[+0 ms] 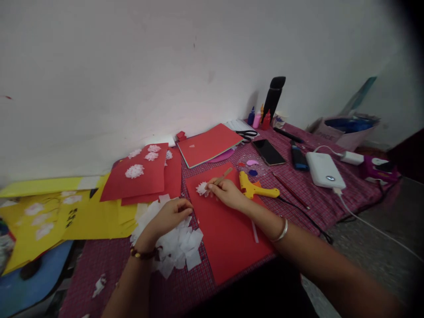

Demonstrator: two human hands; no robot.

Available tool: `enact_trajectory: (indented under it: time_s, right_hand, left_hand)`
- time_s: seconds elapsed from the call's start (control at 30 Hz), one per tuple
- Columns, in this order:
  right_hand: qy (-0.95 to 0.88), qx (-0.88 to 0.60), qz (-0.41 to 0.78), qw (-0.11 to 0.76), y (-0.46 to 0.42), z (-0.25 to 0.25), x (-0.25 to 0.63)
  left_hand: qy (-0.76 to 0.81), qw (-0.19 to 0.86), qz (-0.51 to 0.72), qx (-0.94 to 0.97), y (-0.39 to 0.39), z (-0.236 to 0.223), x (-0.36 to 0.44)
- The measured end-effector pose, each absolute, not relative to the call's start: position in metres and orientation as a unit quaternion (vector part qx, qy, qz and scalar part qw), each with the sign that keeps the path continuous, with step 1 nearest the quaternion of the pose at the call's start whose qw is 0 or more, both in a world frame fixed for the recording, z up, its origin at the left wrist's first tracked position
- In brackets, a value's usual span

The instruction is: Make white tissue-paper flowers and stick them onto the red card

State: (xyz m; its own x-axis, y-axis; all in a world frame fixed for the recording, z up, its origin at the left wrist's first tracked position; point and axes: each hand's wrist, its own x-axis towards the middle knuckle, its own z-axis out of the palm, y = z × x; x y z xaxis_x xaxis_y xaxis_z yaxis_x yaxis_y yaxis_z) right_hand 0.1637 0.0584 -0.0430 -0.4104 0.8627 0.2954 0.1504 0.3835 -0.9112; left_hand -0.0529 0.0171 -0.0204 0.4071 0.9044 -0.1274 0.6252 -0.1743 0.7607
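In my right hand is a thin brown wooden stick, pinched between thumb and fingers. The fingertips meet a white paper flower on a red sheet. My left hand hovers over a pile of small white paper squares, its fingers curled together; anything between them is too small to make out. A yellow hot glue gun lies at the red sheet's right edge, close to my right hand. A pale glue stick rests on the sheet under my right forearm.
Red sheets with paper flowers and yellow sheets lie left. Behind are a red pad, scissors and paint palette. A phone, pencil, white power bank and cables are right. Paint bottles stand behind.
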Motion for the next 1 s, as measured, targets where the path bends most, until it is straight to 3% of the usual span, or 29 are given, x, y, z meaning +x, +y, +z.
enact_trajectory:
  time_s: [0.3, 0.6, 0.87, 1.0]
  right_hand:
    - [-0.745, -0.324, 0.419, 0.406, 0.056, -0.042, 0.163]
    - [-0.737, -0.299, 0.438, 0.418, 0.054, -0.041, 0.162]
    - [-0.683, -0.297, 0.531, 0.405, 0.046, -0.033, 0.161]
    - [-0.668, -0.296, 0.573, 0.371, 0.039, -0.031, 0.156]
  left_hand:
    - [0.545, 0.329, 0.058, 0.769, 0.013, -0.026, -0.055]
    - [0.55, 0.421, 0.34, 0.636, 0.015, -0.01, -0.054]
    - [0.502, 0.509, 0.402, 0.572, 0.014, -0.021, -0.042]
    - [0.507, 0.497, 0.384, 0.59, 0.009, -0.025, -0.025]
